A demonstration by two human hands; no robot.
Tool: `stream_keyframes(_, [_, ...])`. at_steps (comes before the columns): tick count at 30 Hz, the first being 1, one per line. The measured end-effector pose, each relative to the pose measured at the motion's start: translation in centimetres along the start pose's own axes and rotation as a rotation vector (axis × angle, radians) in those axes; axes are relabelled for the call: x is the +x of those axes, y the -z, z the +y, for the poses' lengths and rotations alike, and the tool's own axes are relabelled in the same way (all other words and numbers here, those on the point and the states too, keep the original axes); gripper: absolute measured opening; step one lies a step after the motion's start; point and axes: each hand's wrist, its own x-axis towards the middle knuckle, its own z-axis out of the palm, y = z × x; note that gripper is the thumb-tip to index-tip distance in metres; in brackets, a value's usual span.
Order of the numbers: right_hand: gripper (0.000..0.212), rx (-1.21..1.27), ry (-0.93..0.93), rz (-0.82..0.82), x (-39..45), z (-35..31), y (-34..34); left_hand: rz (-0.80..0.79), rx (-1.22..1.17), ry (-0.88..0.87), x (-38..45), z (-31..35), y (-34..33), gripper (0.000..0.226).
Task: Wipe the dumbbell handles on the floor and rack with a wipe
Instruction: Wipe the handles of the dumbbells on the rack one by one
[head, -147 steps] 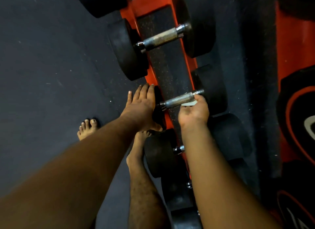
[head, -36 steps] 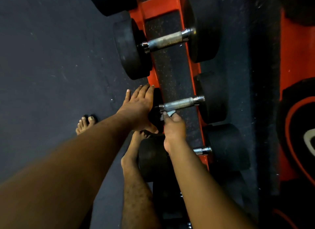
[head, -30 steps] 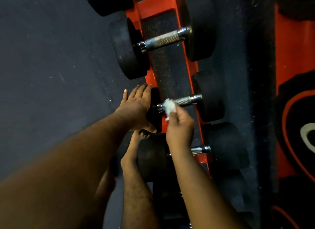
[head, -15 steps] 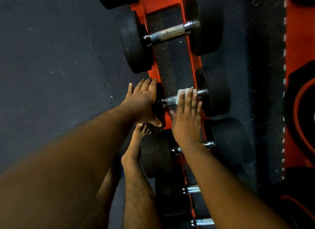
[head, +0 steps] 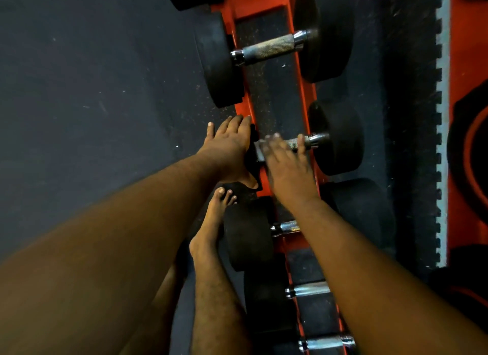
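My arms are bare to the elbow, no sleeves; my left hand (head: 229, 146), right hand (head: 286, 167) and foot (head: 211, 222) wear nothing.

Dim overall; floor (head: 79, 90) near black. Brightest areas: orange rack (head: 303, 72) and highlights on the far handle (head: 269, 49). Right hand (head: 286, 167) motion-blurred at the fingertips (head: 272, 138); left hand (head: 229, 148) sharper. Forearms at the bottom soft. Rack rails bow from wide-angle distortion.
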Motion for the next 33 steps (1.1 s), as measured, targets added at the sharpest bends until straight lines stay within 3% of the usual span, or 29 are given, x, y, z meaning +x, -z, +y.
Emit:
stream_keyframes(3, [0.067,0.030,-0.072,-0.003,0.0,1.4,0.2,0.016,0.000,-0.010,0.0,-0.1,-0.3,0.152])
stream_keyframes(7, [0.072,0.152,0.125,-0.018,0.0,0.4,-0.1,0.048,0.017,-0.010,-0.4,0.1,-0.7,0.150])
stream_keyframes(10, [0.073,0.137,0.172,0.016,-1.6,1.8,-0.1,0.072,0.025,-0.013,-1.5,-0.2,-1.2,0.143])
stream_keyframes(14, [0.073,0.150,-0.226,0.098,-3.1,2.5,0.0,0.122,0.120,-0.051,-2.9,-0.8,-2.4,0.130])
stream_keyframes(17, [0.077,0.116,-0.237,0.041,-2.1,-1.3,-0.2,0.165,0.222,-0.049,-3.2,-0.5,-3.1,0.121])
stream_keyframes(20, [0.067,0.155,-0.071,0.019,-1.1,-3.0,0.1,0.159,0.246,-0.032,-4.1,-0.2,-3.8,0.109])
stream_keyframes(23, [0.055,0.257,-0.023,0.068,-0.7,-1.9,0.2,0.150,0.282,-0.032,-5.9,-0.3,-4.6,0.102])
stream_keyframes(25, [0.046,0.310,0.006,0.016,-1.2,-1.2,0.5,0.144,0.268,-0.023,-7.1,-0.1,-5.4,0.103])
stream_keyframes(28, [0.037,0.444,-0.056,-0.012,-4.1,-0.8,1.4,0.109,0.207,-0.012,-9.6,1.4,-7.2,0.108])
stream_keyframes(33, [0.026,0.418,-0.156,0.202,-11.6,-1.1,-0.5,-0.048,0.115,-0.024,-12.1,2.9,-11.7,0.114])
